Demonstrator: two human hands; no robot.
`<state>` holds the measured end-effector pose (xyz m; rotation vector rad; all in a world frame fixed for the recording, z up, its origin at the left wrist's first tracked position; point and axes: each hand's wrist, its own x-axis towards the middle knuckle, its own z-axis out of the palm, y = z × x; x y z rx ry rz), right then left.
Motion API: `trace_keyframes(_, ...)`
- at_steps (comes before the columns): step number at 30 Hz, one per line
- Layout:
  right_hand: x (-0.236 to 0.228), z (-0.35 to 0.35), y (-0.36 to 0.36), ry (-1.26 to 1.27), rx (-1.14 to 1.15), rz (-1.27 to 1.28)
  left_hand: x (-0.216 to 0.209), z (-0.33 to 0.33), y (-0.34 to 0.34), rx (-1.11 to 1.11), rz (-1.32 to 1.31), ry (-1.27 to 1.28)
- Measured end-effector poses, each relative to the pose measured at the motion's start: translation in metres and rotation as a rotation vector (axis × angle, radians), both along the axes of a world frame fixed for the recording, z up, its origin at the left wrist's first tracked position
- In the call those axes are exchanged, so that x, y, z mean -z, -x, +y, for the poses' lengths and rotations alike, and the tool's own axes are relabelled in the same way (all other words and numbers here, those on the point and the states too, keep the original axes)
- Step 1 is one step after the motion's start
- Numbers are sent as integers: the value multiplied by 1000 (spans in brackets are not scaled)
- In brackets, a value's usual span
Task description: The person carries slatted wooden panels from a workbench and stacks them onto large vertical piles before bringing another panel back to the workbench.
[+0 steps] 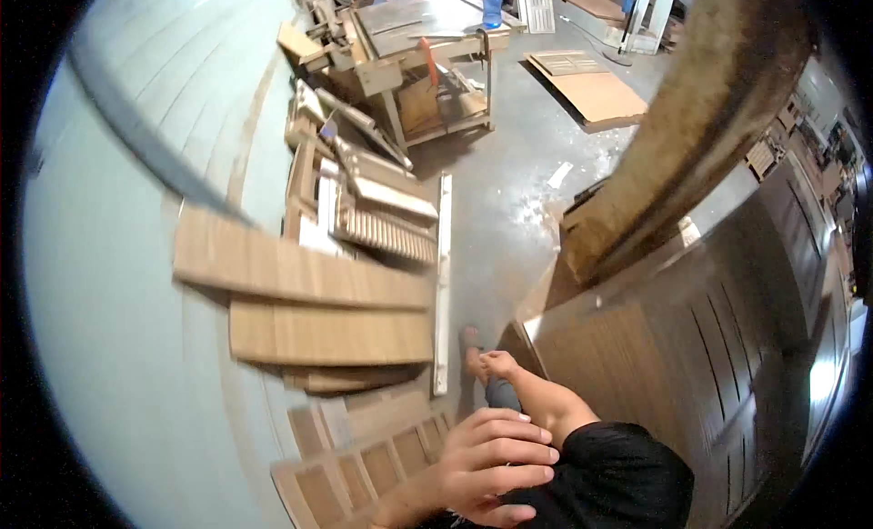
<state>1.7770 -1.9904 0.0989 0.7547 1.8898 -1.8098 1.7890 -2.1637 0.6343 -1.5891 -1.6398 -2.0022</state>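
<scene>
Pale wall (109, 256): and we open at nine o'clock, a broad, light surface sweeping down the whole left flank.
Wood boards (327, 334): two big tan pieces between eight and nine, one just above the other, right ends near the middle!
Framed panel (359, 479): down at seven o'clock, recessed sections showing, and it's the nearest woodwork to the left forearm.
Slatted piece (386, 235): up toward ten, lying among a jumble of frames.
Workbench (400, 40): twelve o'clock, top loaded, a blue bottle (492, 6) upright at its right end.
White strip (443, 284): long and narrow, running from the centre down toward six.
Left hand (496, 461): between five and six, in front of the black shirt (627, 474), fingers loosely bent with slim gaps, thumb lowest.
Right hand (496, 364): five o'clock, fingers curled inward; whether they close on anything, I cannot tell.
Cardboard-coloured sheet (591, 88): flat on the grey floor (523, 129), between one and two.
Post (691, 120): thick, stained, slanting through two o'clock.
Brown panels (627, 347): big and dark, filling three to five, their left edge just beside the right hand in this view.
</scene>
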Motion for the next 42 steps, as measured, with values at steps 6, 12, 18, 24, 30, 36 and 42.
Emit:
trace_keyframes(6,-34,102,187,15,311,-127,52,48,218,-136,-242,395)
trace_keyframes(12,-158,202,318,86,467,-326,101,56,371,-366,-796,576)
trace_keyframes(18,-134,327,411,172,800,-253,123,178,578,-243,-775,681)
trace_keyframes(24,-53,408,433,33,708,-330,108,367,781,0,-593,597)
trace_keyframes(30,-28,476,472,196,902,-499,73,555,932,337,-396,651)
trace_keyframes(36,-30,659,639,171,933,-544,120,749,1072,283,-293,775)
trace_keyframes(42,-109,950,922,-146,743,-322,125,858,1201,112,-403,879)
